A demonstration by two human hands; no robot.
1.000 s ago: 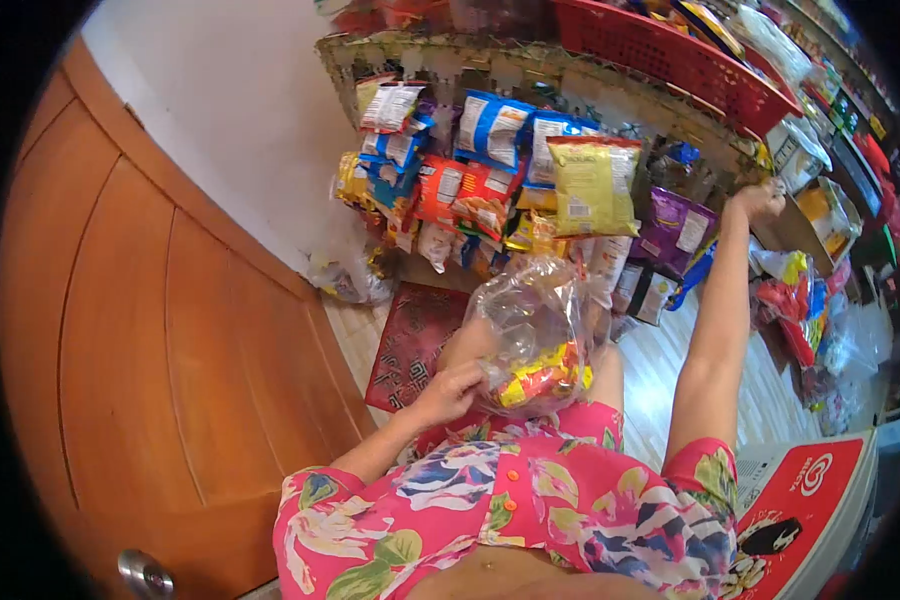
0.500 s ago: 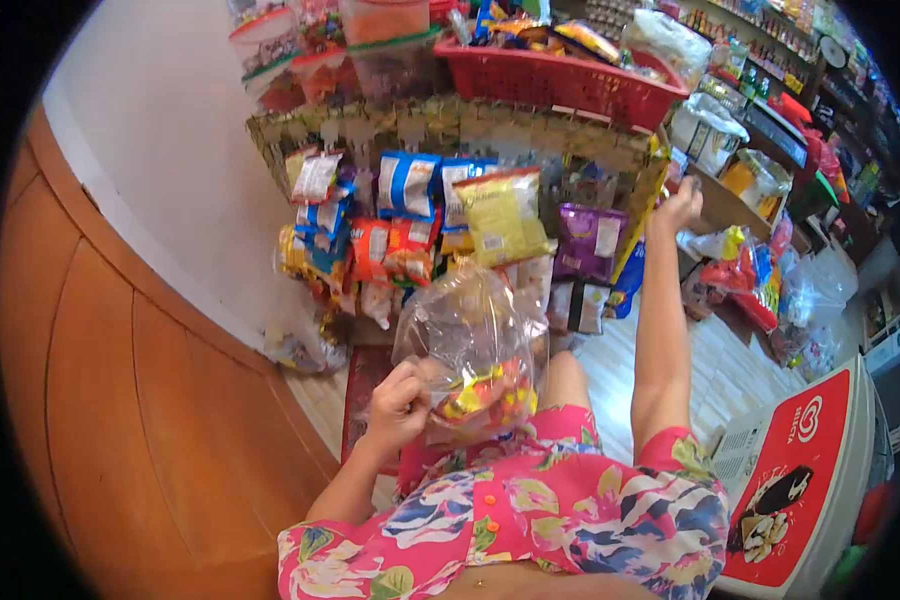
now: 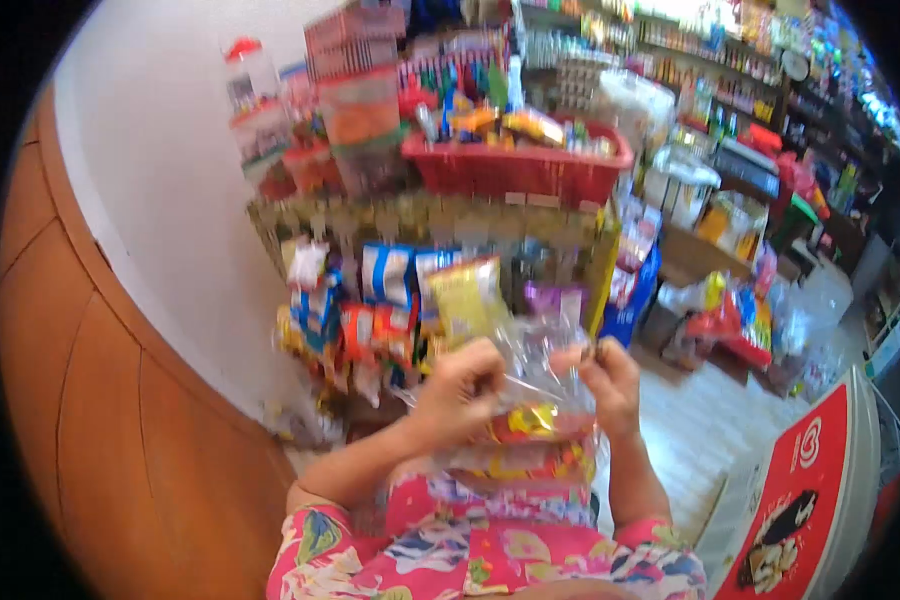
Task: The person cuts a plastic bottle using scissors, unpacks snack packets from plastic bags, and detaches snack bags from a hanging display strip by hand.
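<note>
A clear plastic bag point(image 3: 545, 345) with red and yellow packets point(image 3: 535, 422) in its lower part is in front of my lap. My left hand point(image 3: 458, 392) is closed on the upper left side of the bag. Opposite it, my right hand point(image 3: 612, 385) pinches at the bag's upper right edge. A small dark spot shows by the right fingertips, too blurred to name. Just beyond the bag hang a yellow-green snack pack point(image 3: 467, 298) and a purple pack point(image 3: 558, 302).
A red basket point(image 3: 520, 172) of packets stands on the cloth-covered table point(image 3: 390, 215), beside stacked plastic tubs point(image 3: 360, 115). Blue and orange snack packs point(image 3: 375, 330) hang in front. At the right is a red-and-white freezer point(image 3: 805, 480); an orange-brown wooden surface point(image 3: 100, 400) lies left.
My right hand has come back from the table's right side to the bag. My left hand and the bag have moved up and right. The camera view has tilted upward.
</note>
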